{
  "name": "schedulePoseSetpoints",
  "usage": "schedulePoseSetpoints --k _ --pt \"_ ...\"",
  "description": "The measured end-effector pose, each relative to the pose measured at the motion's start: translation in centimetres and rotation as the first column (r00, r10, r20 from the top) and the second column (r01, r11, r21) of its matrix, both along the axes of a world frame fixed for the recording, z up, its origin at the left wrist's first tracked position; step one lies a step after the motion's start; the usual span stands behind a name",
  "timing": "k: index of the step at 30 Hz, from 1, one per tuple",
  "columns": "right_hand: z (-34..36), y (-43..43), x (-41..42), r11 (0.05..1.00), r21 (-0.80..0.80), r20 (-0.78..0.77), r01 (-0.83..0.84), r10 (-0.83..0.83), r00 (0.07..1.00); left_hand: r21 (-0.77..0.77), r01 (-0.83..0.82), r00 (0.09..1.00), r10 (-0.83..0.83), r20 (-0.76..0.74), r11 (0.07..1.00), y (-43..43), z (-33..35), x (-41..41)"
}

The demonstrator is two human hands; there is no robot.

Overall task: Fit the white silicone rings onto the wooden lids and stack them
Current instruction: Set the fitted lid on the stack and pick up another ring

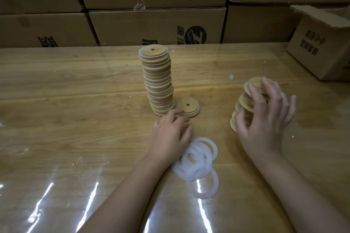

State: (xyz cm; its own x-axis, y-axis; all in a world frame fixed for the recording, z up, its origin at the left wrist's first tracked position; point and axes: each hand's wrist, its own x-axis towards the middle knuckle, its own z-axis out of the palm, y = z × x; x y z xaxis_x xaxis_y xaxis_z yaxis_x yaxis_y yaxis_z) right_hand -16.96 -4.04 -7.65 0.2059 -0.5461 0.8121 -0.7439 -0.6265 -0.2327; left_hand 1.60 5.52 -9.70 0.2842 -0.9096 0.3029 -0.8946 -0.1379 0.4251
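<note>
On the wooden table point(75, 91), in front of a wall of cardboard boxes point(157, 24), already much done. First and largest, the tall stack point(158, 81) of lids near the middle of the table, with white edges between the wooden discs and a slight lean. Judged as the finished part, and probably the bigger share.

Next, to the right and well apart from it, the leaning pile point(240, 106) of bare lids, lower than the tall stack and without white at the edges. Cupped by the right hand point(265, 115), thumb on the near side, spread fingers over the top and far side. Probably still to be fitted.

Then the heap of white silicone rings point(197, 159) near the front edge, several overlapping, not yet used.

Smallest, the single lid point(188, 107), flat just beside the foot of the tall stack, with a pale rim, so seemingly ringed but not yet stacked. Left hand point(170, 132) palm down between this lid and the rings, fingertips at the lid's edge; cannot tell whether pinching anything.
</note>
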Motion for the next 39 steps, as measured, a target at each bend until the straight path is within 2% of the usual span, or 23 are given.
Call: schedulePoseSetpoints --k 2,6,16,22,25,28,30,33,35,37,39 --pt "-0.1 -0.2 0.0 0.999 0.035 0.027 0.012 -0.013 1.000 -0.037 -0.004 0.999 0.002 -0.049 0.999 0.1 0.1 0.0" --pt "0.0 -0.2 0.1 1.000 -0.003 0.086 -0.005 0.005 0.996 -0.077 0.014 0.994 -0.022 -0.107 0.997 0.2 0.4 0.0" --pt "0.5 0.0 -0.1 0.989 -0.087 0.175 -0.118 0.131 0.976 -0.079 0.018 0.995 -0.025 -0.096 0.997 0.2 0.4 -0.1" --pt "0.7 0.1 -0.1 0.983 -0.126 0.209 -0.131 0.155 0.965 -0.080 0.029 0.994 -0.037 -0.101 0.996 0.2 0.5 -0.1" --pt "0.6 0.2 -0.1 0.975 -0.171 0.176 -0.140 0.171 0.970 -0.108 0.038 0.993 -0.050 -0.109 0.993 0.2 0.6 -0.1" --pt "0.4 0.5 0.1 0.930 -0.301 0.033 -0.210 0.230 0.973 -0.228 0.043 0.985 -0.080 -0.156 0.973 0.3 0.8 -0.1" --pt "0.4 0.9 0.5 0.889 -0.371 -0.055 -0.270 0.270 0.961 -0.293 0.035 0.933 -0.137 -0.334 0.955 0.6 1.2 -0.1" --pt "0.2 1.8 1.1 0.840 -0.381 -0.140 -0.386 0.360 0.922 -0.263 0.087 0.683 -0.249 -0.686 0.961 0.7 2.1 0.0" --pt "0.0 2.3 1.5 0.837 -0.325 -0.160 -0.440 0.410 0.898 -0.224 0.153 0.576 -0.271 -0.772 0.963 0.8 2.3 0.2" --pt "0.0 2.6 2.0 0.848 -0.246 -0.164 -0.471 0.442 0.882 -0.188 0.208 0.540 -0.273 -0.796 0.960 0.7 2.3 0.2" --pt "-0.2 2.8 2.2 0.845 -0.180 -0.170 -0.504 0.478 0.862 -0.187 0.248 0.465 -0.287 -0.838 0.950 0.7 2.1 0.4"
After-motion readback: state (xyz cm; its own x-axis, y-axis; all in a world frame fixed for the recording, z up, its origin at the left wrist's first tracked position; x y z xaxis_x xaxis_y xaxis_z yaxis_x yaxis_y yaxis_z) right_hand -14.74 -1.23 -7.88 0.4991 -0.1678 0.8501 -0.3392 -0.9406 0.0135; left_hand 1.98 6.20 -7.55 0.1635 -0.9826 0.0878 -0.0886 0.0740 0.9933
